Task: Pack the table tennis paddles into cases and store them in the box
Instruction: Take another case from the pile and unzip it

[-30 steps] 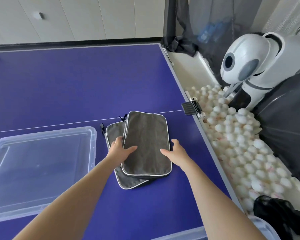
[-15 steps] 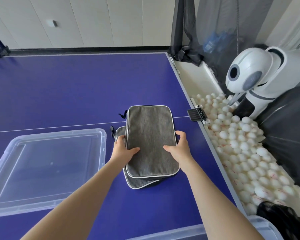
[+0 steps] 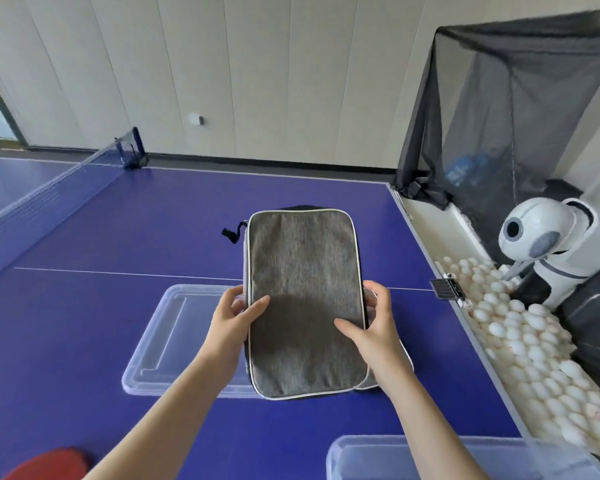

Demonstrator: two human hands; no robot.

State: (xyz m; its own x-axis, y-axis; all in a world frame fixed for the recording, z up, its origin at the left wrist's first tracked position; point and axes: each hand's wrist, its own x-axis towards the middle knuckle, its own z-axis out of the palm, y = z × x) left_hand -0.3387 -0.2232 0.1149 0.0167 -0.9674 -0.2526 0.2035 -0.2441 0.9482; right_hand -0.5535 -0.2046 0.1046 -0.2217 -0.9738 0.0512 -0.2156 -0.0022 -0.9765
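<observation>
1. Head view: a grey fabric paddle case with white piping point(image 3: 305, 299) is held up in front of me above the blue table tennis table point(image 3: 118, 220), its long side running away from me.
2. A second grey case point(image 3: 367, 384) lies directly under it; only a sliver shows at the near right corner. A black zipper pull point(image 3: 231, 233) sticks out at the far left corner.
3. My left hand point(image 3: 234, 320) grips the left edge of the stack, thumb on top, fingers underneath.
4. My right hand point(image 3: 371, 327) grips the right edge, thumb on top, fingers curled round the side.
5. A clear plastic box point(image 3: 160, 341) sits on the table below and left of the cases, partly hidden by them.
6. A red paddle point(image 3: 49, 462) lies at the near left edge of the view.
7. A second clear plastic container point(image 3: 430, 455) is at the near right.
8. Off the table's right side, white balls point(image 3: 520, 341) fill a tray beside a white ball machine point(image 3: 548, 244), with black catch netting point(image 3: 499, 98) behind.
9. The table's net point(image 3: 49, 195) crosses at the far left.
</observation>
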